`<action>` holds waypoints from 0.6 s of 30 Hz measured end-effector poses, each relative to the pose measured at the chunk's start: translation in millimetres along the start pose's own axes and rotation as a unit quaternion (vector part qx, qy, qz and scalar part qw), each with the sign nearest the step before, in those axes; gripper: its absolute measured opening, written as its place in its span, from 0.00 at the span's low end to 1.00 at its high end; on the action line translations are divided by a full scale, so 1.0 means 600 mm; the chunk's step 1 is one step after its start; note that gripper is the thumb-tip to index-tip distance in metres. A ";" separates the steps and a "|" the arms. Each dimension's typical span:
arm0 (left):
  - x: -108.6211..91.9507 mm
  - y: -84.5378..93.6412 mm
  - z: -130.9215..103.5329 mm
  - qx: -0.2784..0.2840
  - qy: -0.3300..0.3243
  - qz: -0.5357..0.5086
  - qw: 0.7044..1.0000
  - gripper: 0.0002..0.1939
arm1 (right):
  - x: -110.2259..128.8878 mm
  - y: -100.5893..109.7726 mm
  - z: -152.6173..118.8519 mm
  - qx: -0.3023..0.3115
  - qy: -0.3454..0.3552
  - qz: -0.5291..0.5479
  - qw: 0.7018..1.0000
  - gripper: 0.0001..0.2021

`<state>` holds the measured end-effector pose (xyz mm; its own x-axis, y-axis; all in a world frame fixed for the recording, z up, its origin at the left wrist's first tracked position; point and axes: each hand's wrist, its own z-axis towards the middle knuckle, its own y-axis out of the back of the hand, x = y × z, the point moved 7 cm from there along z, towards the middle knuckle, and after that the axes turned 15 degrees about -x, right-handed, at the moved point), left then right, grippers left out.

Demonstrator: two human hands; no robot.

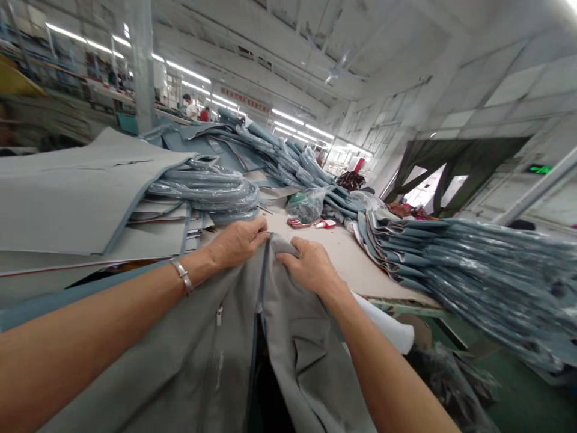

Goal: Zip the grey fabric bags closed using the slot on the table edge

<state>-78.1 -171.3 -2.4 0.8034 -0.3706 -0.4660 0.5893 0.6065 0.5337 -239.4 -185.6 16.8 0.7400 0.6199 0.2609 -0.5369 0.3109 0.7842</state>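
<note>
A grey fabric piece (180, 355) with a small zipper pull (219, 316) spreads below both hands, and a dark-edged opening runs down its middle. My left hand (241, 240), with a silver bracelet at the wrist, pinches the top edge just left of the opening. On the other side, my right hand (311, 261) grips the folded top edge between thumb and fingers. The two hands are slightly apart, with the dark edging between them.
Grey panels (81, 192) and plastic-wrapped bundles (207, 186) are stacked at left. More wrapped bundles (487, 264) lie at right. On the pale table (349, 264) are a red-and-white bottle (325, 224), a red item (298, 223) and a plastic bag (309, 204). Distant people (190, 108) stand behind.
</note>
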 end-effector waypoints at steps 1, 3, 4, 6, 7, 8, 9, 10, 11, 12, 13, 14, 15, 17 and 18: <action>-0.014 0.012 -0.011 0.000 -0.006 -0.002 1.000 0.07 | 0.007 0.012 -0.014 0.007 0.008 0.010 1.000 0.11; -0.050 0.043 -0.041 0.005 -0.025 -0.005 1.000 0.07 | 0.016 0.036 -0.049 0.042 0.007 0.046 0.998 0.10; -0.072 0.061 -0.058 0.009 -0.037 -0.003 0.999 0.08 | 0.018 0.046 -0.070 0.075 -0.003 0.074 0.994 0.08; -0.122 0.097 -0.094 0.014 -0.072 0.003 0.997 0.09 | 0.019 0.063 -0.119 0.158 -0.031 0.151 0.975 0.17; -0.151 0.114 -0.110 0.017 -0.099 0.006 0.995 0.10 | 0.019 0.072 -0.145 0.194 -0.037 0.196 0.960 0.25; -0.185 0.129 -0.126 0.021 -0.146 0.009 0.989 0.11 | 0.018 0.082 -0.170 0.220 -0.040 0.241 0.944 0.30; -0.220 0.141 -0.138 0.028 -0.190 0.021 0.981 0.12 | 0.014 0.091 -0.194 0.242 -0.045 0.269 0.931 0.29; -0.254 0.152 -0.146 0.037 -0.226 0.029 0.973 0.13 | 0.005 0.099 -0.216 0.255 -0.058 0.285 0.922 0.25; -0.284 0.160 -0.149 0.049 -0.244 0.036 0.968 0.13 | -0.007 0.107 -0.237 0.263 -0.074 0.292 0.917 0.19; -0.310 0.165 -0.148 0.065 -0.242 0.035 0.967 0.12 | -0.023 0.116 -0.256 0.261 -0.093 0.287 0.917 0.12; -0.333 0.168 -0.142 0.082 -0.227 0.025 0.970 0.09 | -0.041 0.127 -0.271 0.250 -0.107 0.275 0.922 0.09; -0.354 0.168 -0.134 0.100 -0.208 0.012 0.973 0.06 | -0.061 0.144 -0.281 0.228 -0.114 0.256 0.932 0.08; -0.374 0.166 -0.126 0.116 -0.196 0.001 0.974 0.07 | -0.081 0.167 -0.288 0.193 -0.113 0.230 0.947 0.08; -0.416 0.155 -0.109 0.146 -0.223 0.003 0.964 0.18 | -0.120 0.239 -0.292 0.090 -0.101 0.157 0.978 0.10; -0.438 0.149 -0.100 0.155 -0.251 0.014 0.955 0.20 | -0.136 0.288 -0.293 0.033 -0.091 0.108 0.989 0.10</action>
<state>-241.6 22.3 125.1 0.7129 -0.6950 -0.0932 0.5013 0.4121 0.7608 -463.7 -56.2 31.9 0.6745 0.5244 0.5196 -0.6681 0.1342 0.7319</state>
